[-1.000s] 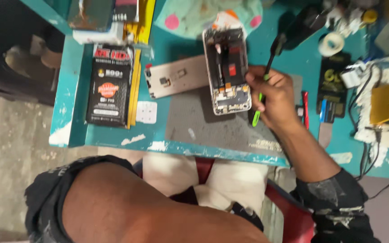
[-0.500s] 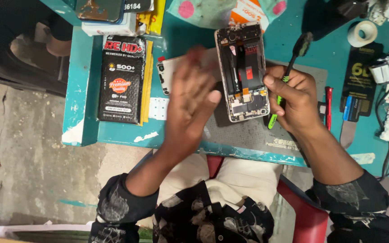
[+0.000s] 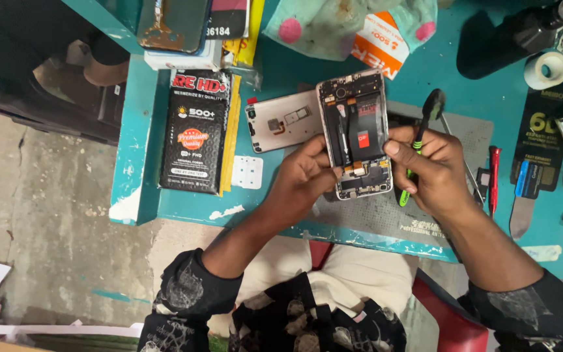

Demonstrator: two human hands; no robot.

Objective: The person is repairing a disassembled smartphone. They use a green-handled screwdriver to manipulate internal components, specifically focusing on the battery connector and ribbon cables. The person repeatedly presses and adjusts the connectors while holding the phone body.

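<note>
Teal workbench [image 3: 281,78], grey repair mat [image 3: 451,143] on top. Opened phone [image 3: 354,133] lies back-up on the mat. Left hand [image 3: 304,176] pinches its lower left edge, likely to steady it. Right hand [image 3: 428,169] touches the right edge, fingers curled round a green-handled brush [image 3: 418,146]. Detached back cover [image 3: 281,120] just left; black box [image 3: 197,130] further left.

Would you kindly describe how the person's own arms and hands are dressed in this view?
Both hands are bare: the left hand and the right hand wear no gloves, and I see no rings or watch. The forearms are uncovered too. Dark sleeves with a pale, worn-looking print are pushed up near the elbows, the left sleeve and the right sleeve alike.
</note>
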